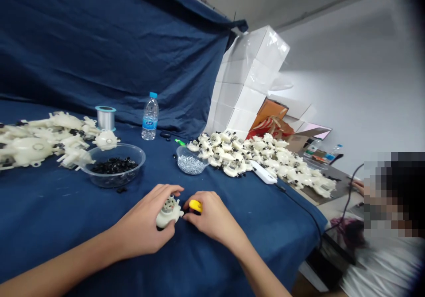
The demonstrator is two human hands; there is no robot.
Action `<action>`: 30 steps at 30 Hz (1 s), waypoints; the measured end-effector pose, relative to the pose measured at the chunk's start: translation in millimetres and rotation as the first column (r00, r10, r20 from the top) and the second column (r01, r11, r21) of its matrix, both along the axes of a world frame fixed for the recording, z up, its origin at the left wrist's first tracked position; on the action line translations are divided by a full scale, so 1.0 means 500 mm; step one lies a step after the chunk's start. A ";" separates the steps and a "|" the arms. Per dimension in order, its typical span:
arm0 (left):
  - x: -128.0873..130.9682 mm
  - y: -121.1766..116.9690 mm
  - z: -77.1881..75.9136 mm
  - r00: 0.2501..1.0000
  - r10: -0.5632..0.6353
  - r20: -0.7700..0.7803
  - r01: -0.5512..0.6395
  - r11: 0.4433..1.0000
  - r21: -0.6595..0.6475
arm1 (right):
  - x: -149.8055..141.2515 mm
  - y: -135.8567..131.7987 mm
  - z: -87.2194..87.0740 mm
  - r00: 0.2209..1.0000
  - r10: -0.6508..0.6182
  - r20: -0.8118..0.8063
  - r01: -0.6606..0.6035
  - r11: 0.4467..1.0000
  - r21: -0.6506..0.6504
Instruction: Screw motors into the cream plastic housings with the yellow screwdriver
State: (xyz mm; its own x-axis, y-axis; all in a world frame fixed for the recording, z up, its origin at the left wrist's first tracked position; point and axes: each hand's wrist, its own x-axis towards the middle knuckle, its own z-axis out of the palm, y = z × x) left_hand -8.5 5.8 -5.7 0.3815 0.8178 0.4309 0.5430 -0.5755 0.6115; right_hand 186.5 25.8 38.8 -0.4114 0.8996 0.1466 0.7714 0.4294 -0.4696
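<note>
My left hand (142,221) grips a cream plastic housing (168,213) with small dark pieces set in its top. My right hand (209,217) closes around a yellow-handled tool (195,206), and its fingers hide the rest of the tool. The tool sits right beside the housing, with the two hands almost meeting above a blue cloth (66,230). Nearest to my hands are a clear bowl of black small parts (124,179) and a clear bowl of silver screws (191,160).
Heaps of cream plastic parts lie at the left (43,137) and right (262,157). Behind stand a water bottle (150,116), a spool of clear line (106,117) and stacked white boxes (245,84). A co-worker (388,261) sits at the right, beside a dark cable (299,210).
</note>
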 end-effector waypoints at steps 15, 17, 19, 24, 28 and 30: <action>-0.008 0.022 -0.044 0.997 0.052 -0.051 -0.048 0.996 0.072 | 0.114 -0.113 0.063 0.447 -0.157 -0.881 0.089 0.987 -0.131; -0.011 0.021 -0.029 0.997 0.008 -0.073 0.001 0.994 0.110 | 0.100 -0.106 0.054 0.529 -0.149 -0.835 0.132 0.987 -0.093; -0.014 0.020 -0.011 0.995 -0.041 -0.093 0.052 0.992 0.112 | 0.078 -0.094 0.048 0.654 -0.090 -0.751 0.103 0.994 -0.030; -0.013 0.019 0.016 0.992 -0.095 -0.081 0.098 0.995 0.029 | 0.028 -0.054 0.030 0.887 0.178 -0.425 -0.130 0.982 0.140; -0.013 0.016 0.018 0.994 -0.099 -0.036 0.098 0.995 -0.016 | 0.021 -0.027 0.016 0.959 0.211 -0.190 -0.189 0.974 0.129; -0.012 0.016 0.016 0.994 -0.104 -0.021 0.104 0.994 -0.027 | 0.023 -0.018 0.013 0.969 0.181 -0.170 -0.162 0.980 0.119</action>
State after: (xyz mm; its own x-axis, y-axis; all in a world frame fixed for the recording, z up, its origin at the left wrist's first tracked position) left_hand -14.7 14.0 2.3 0.4742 0.7839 0.4008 0.4946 -0.6138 0.6153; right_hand 198.1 16.6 45.4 -0.5166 0.7938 0.3208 0.5891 0.6014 -0.5397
